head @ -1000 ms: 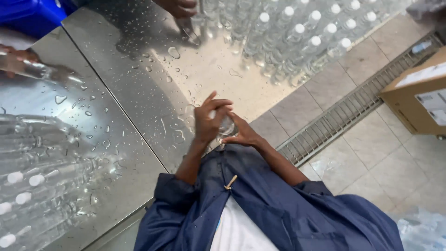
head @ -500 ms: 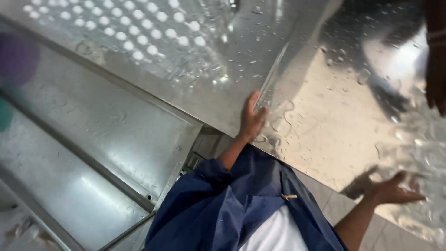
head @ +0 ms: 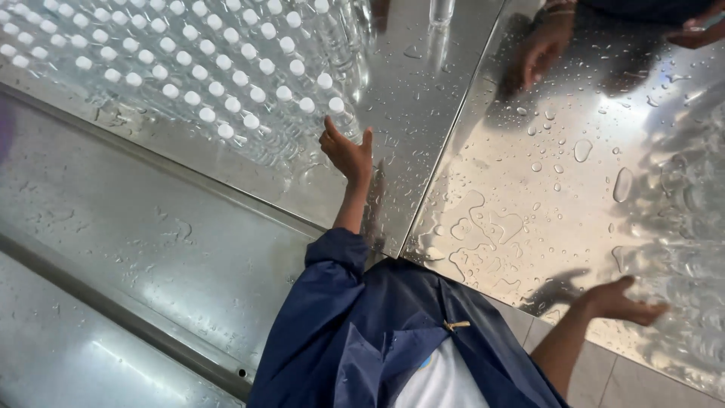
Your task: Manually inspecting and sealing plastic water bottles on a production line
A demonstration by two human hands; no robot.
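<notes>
My left hand [head: 347, 151] is stretched out over the wet steel table [head: 529, 189], fingers spread, at the near corner of a big block of clear bottles with white caps [head: 189, 68]. It touches or nearly touches the closest bottle and holds nothing. My right hand [head: 621, 301] hovers palm-up with fingers apart at the table's near edge. It is next to a blurred mass of clear bottles [head: 680, 227] on the right and is empty.
Another person's hand [head: 542, 47] rests on the table at the top, with a second hand [head: 698, 26] at the top right corner. A single bottle [head: 442, 9] stands near them. A lower steel shelf [head: 151, 249] runs along the left. Water drops cover the table.
My left hand has moved from the table's edge up to the corner of the capped bottles. My right hand stays out to the right, open. The view has shifted.
</notes>
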